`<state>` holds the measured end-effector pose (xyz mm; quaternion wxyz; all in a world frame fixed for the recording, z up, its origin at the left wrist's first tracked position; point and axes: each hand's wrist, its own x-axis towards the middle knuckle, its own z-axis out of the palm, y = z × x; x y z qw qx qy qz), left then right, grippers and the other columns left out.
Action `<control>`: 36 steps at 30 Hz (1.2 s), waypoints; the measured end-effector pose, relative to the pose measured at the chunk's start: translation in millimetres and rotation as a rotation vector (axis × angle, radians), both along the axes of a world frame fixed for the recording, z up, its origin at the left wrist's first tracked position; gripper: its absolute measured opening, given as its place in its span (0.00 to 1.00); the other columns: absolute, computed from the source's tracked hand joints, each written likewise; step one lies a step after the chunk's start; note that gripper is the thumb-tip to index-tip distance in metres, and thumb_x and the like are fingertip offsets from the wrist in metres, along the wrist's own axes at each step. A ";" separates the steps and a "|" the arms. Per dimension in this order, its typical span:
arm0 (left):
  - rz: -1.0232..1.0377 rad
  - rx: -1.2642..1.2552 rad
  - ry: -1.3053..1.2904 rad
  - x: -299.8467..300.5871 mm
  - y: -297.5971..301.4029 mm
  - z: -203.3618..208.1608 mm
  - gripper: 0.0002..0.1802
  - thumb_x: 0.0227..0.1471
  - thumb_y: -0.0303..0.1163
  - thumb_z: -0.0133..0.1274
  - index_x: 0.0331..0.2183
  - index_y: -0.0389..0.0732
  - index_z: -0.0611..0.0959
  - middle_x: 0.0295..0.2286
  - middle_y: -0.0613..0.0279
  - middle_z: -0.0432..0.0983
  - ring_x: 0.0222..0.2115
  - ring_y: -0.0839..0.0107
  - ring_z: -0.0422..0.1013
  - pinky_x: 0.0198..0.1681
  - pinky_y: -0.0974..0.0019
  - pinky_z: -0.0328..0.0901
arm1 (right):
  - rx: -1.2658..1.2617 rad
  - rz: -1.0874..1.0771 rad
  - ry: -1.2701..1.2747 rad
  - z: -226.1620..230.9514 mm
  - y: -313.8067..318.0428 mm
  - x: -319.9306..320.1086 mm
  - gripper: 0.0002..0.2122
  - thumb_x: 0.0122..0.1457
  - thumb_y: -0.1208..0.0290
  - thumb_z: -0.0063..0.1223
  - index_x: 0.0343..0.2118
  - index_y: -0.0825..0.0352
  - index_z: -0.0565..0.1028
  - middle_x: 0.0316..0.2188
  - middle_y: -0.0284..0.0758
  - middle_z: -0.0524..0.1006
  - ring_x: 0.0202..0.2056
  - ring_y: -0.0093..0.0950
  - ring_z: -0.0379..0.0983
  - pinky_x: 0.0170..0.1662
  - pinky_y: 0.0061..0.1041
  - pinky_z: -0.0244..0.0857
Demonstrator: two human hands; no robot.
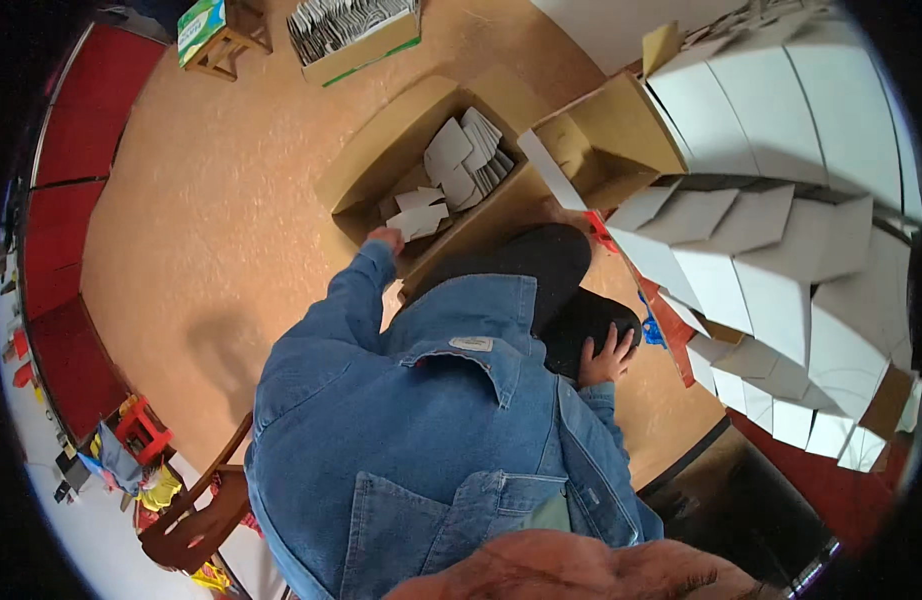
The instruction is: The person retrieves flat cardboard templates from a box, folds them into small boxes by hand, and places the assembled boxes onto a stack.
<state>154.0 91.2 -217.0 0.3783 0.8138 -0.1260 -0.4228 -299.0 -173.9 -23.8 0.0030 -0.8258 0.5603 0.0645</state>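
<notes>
My left hand [387,239] reaches over the near left side of a large brown cardboard box [368,150] on the floor. Its fingers look closed on the edge of a flat white card piece [417,222], though they are small and partly hidden. More flat grey-white card pieces [459,160] lie overlapping inside the box, some fanned in a row to the right. My right hand [609,356] rests open on my dark-clad knee, fingers spread, holding nothing.
Stacks of folded white cartons [756,260] rise close on my right, beside a smaller open brown box [621,135]. Farther off stand a box packed with grey-white pieces [366,58] and a small wooden stool [219,55]. A wooden chair [196,520] stands behind my left.
</notes>
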 end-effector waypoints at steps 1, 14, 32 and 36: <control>-0.036 0.031 -0.031 -16.2 2.3 -9.9 0.09 0.51 0.34 0.58 0.34 0.39 0.82 0.30 0.54 0.79 0.30 0.62 0.72 0.33 0.62 0.68 | -0.008 -0.008 0.008 0.4 0.2 1.2 0.31 0.58 0.49 0.50 0.65 0.44 0.60 0.69 0.39 0.50 0.64 0.56 0.49 0.57 0.60 0.56; -0.518 0.286 -0.206 65.9 -185.3 -59.2 0.15 0.49 0.34 0.57 0.41 0.45 0.77 0.40 0.51 0.73 0.39 0.49 0.72 0.42 0.52 0.69 | 0.071 -0.077 0.061 12.7 5.6 6.3 0.31 0.56 0.49 0.51 0.65 0.45 0.60 0.69 0.38 0.50 0.65 0.53 0.49 0.59 0.60 0.55; -0.840 0.049 -1.272 118.6 -286.1 -69.3 0.15 0.58 0.35 0.42 0.46 0.51 0.77 0.49 0.63 0.69 0.48 0.61 0.66 0.48 0.53 0.64 | 0.075 -0.169 0.133 21.2 16.3 -1.2 0.31 0.56 0.53 0.53 0.64 0.46 0.61 0.69 0.37 0.51 0.64 0.50 0.52 0.57 0.56 0.59; -0.920 -0.083 -1.568 130.9 -258.6 -77.1 0.15 0.57 0.35 0.43 0.45 0.49 0.78 0.48 0.61 0.71 0.47 0.61 0.67 0.48 0.54 0.65 | 0.082 -0.171 0.169 22.2 8.6 8.5 0.31 0.56 0.53 0.53 0.64 0.46 0.60 0.69 0.37 0.51 0.64 0.50 0.52 0.57 0.56 0.60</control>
